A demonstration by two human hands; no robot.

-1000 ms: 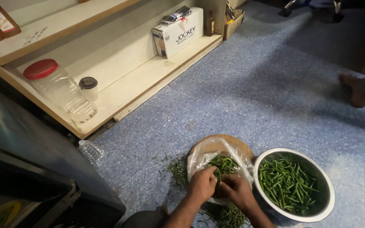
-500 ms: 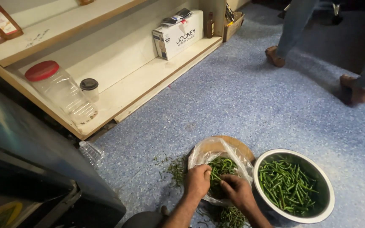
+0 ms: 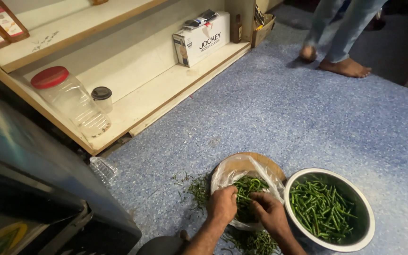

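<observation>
left hand (image 3: 222, 205): fingers curled into green beans (image 3: 247, 186), grip closed on them | right hand (image 3: 271, 212): fingers pinched on beans just beside the left | beans: heaped in clear plastic bag (image 3: 234, 167) on round wooden board (image 3: 265, 160), floor (image 3: 270, 108) | steel bowl (image 3: 367, 236) of beans touching right of bag | stems (image 3: 197, 189) scattered left
</observation>
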